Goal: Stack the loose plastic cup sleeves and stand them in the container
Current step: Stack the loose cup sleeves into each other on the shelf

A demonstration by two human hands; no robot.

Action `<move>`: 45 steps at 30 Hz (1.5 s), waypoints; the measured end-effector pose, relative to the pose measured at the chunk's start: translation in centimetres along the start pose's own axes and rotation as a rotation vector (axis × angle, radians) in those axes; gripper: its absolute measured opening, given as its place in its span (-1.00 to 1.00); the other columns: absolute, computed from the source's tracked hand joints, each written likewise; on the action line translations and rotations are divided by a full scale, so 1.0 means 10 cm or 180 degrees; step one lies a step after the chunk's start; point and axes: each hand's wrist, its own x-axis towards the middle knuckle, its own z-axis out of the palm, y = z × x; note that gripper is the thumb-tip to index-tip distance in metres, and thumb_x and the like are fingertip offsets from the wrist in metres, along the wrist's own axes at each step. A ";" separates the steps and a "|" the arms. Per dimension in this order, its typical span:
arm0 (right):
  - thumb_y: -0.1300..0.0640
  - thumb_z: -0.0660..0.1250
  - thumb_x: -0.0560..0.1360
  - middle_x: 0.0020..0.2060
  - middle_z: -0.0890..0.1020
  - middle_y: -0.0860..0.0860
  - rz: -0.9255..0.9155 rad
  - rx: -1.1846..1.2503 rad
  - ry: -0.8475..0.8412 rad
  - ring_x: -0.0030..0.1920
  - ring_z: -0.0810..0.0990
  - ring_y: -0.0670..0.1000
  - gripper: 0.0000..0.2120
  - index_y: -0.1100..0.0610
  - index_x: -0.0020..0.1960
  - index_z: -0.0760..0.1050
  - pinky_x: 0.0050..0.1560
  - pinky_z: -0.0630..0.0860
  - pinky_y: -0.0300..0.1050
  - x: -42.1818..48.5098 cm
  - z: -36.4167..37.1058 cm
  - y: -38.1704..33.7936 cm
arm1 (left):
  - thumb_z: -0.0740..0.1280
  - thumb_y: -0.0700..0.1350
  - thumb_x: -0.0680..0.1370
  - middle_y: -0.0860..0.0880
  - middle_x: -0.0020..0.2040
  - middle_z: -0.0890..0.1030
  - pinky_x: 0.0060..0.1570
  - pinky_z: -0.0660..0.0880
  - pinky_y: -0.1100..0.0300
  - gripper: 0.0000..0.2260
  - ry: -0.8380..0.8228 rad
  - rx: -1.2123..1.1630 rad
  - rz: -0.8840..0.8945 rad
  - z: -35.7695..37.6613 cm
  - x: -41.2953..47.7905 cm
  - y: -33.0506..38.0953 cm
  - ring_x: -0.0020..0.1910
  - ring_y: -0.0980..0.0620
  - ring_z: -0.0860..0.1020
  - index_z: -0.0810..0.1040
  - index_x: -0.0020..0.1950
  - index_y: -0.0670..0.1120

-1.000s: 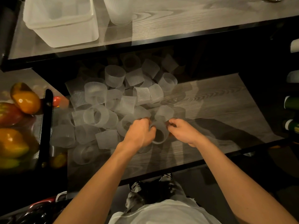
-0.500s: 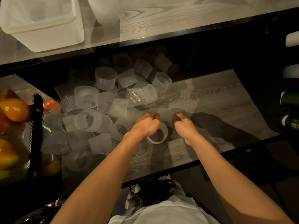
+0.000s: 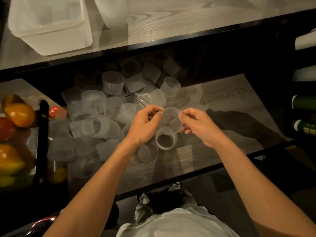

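Observation:
Several translucent ribbed cup sleeves point(image 3: 112, 84) lie heaped on the lower wooden shelf point(image 3: 222, 106). A little above that shelf, my left hand point(image 3: 145, 124) and my right hand point(image 3: 198, 125) pinch opposite rims of one sleeve point(image 3: 171, 117) held between them. Just below it, another sleeve point(image 3: 165, 138) stands upright on the shelf. A white plastic container point(image 3: 49, 23) sits on the upper shelf at the far left, and a stack of sleeves point(image 3: 112, 11) stands to its right.
A black perforated basket point(image 3: 43, 134) with mangoes point(image 3: 18, 113) and other fruit is at the left. Bottles point(image 3: 304, 127) lie on a rack at the right. The upper shelf's dark front edge point(image 3: 153, 45) overhangs the back of the pile.
Both hands have risen off the shelf, lifting one sleeve between them. The camera has shifted slightly, so the container now shows further into view.

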 end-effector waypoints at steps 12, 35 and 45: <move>0.04 0.29 0.63 -0.11 0.70 0.09 0.0303 -0.0802 -0.0011 -0.15 0.70 -0.04 -0.85 0.11 0.06 0.56 0.00 0.62 0.03 0.00 0.09 0.32 | 0.30 -0.02 0.64 0.08 0.00 0.71 0.09 0.62 0.03 -0.78 -0.0332 0.0701 -0.0638 0.16 -0.15 -0.34 -0.05 0.10 0.67 0.67 0.20 -0.03; 0.30 0.24 0.51 0.61 0.17 0.02 -0.1075 -0.3262 -0.0741 0.60 0.03 0.12 -0.30 0.02 0.60 0.16 0.50 0.21 0.18 0.76 1.00 -0.53 | 0.30 0.05 0.61 -0.04 -0.19 0.62 -0.01 0.68 -0.11 -0.77 0.1392 -0.0604 -0.1889 -0.43 -0.05 -0.05 -0.18 -0.13 0.73 0.51 -0.15 -0.06; 0.35 0.18 0.56 0.29 0.47 0.02 -0.1268 -0.1726 -0.0478 0.30 0.45 -0.06 -0.50 0.05 0.45 0.42 0.29 0.40 -0.24 0.70 0.88 -0.66 | 0.28 0.12 0.58 0.00 -0.07 0.59 -0.15 0.51 0.05 -0.79 0.1673 -0.0071 -0.1293 -0.62 -0.06 0.19 -0.09 0.00 0.58 0.45 -0.02 -0.01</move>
